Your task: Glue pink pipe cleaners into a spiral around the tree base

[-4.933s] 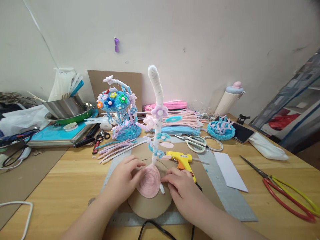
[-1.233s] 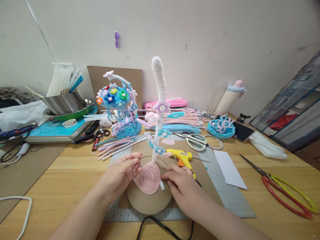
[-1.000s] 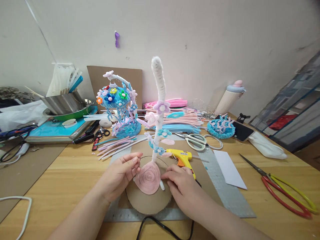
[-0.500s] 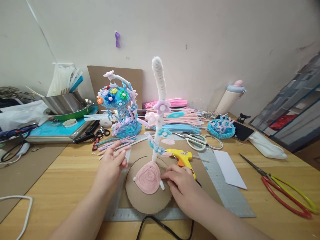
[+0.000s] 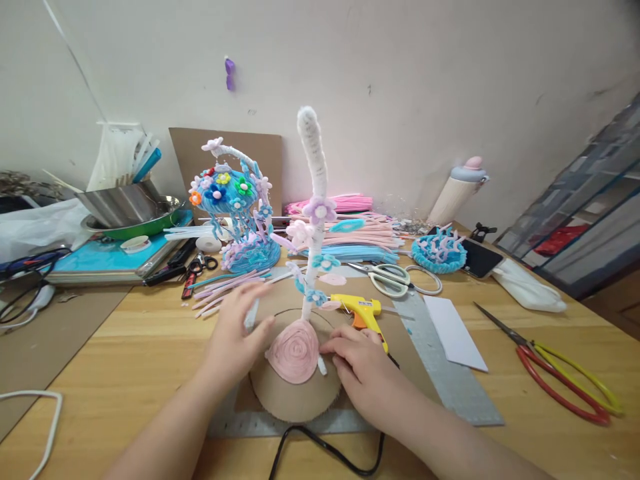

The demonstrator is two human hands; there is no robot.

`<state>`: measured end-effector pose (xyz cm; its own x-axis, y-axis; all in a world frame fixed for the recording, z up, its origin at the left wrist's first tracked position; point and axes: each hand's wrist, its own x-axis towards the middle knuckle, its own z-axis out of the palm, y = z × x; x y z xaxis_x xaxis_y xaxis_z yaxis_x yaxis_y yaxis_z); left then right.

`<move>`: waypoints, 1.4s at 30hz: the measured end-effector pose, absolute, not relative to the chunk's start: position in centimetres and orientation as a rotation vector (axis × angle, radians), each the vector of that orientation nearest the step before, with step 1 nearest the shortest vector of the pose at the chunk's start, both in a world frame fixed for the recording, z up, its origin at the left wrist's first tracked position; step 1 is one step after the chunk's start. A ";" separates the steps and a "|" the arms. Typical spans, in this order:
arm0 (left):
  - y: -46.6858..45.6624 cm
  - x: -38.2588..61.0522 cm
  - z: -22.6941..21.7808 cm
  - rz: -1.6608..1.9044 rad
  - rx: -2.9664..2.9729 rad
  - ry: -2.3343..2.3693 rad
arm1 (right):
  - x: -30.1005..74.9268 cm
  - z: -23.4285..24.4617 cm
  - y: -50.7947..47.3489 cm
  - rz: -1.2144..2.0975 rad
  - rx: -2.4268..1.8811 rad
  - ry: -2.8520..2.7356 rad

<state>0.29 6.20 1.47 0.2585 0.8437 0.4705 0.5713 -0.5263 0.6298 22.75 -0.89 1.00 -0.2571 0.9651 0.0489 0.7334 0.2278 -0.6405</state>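
Note:
A pink coil of pipe cleaner [image 5: 294, 353] lies on a round cardboard base [image 5: 295, 403]. Behind it rises a white fuzzy stem [image 5: 313, 167], carrying a lilac flower [image 5: 320, 211], blue flowers [image 5: 326, 262] and oval leaves. My left hand [image 5: 235, 340] is beside the coil's left edge, thumb and fingers apart, holding nothing. At the coil's right edge, the fingertips of my right hand [image 5: 363, 367] are drawn together against it; the exact grip is partly hidden. A short white stub [image 5: 322, 365] sticks out just below these fingertips.
Right of the stem lies a yellow glue gun [image 5: 357, 309] on the work mat, its black cord [image 5: 330, 450] looping in front. White-handled scissors [image 5: 390, 279] and large red-and-yellow-handled scissors [image 5: 555, 373] lie to the right. Bundled pipe cleaners [image 5: 350, 233] and a finished flowered piece [image 5: 235, 207] stand behind.
My left hand has moved right toward the coil and its fingers have spread. My right hand stays at the coil's right edge. The whole view has shifted slightly.

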 end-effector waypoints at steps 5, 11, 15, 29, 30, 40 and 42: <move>4.4 1.6 2.4 0.513 2.686 0.980 | 22.8 1.0 -0.9 0.692 -1.503 -2.089; 2.7 2.9 2.4 0.268 2.917 1.010 | 22.8 0.9 -0.9 0.669 -1.503 -2.097; 2.2 3.3 2.4 0.167 3.033 0.987 | 22.7 1.0 -0.9 0.662 -1.483 -2.099; 2.1 2.3 1.9 0.498 2.722 1.203 | 22.8 0.7 -0.8 0.678 -1.498 -2.077; 2.1 2.5 1.8 0.452 2.719 1.191 | 22.8 0.7 -0.8 0.680 -1.493 -2.079; 2.3 2.4 1.4 0.160 2.769 1.010 | 22.7 0.7 -0.8 0.653 -1.508 -2.088; 2.4 2.3 1.6 0.128 2.790 0.976 | 22.6 0.9 -0.8 0.658 -1.510 -2.087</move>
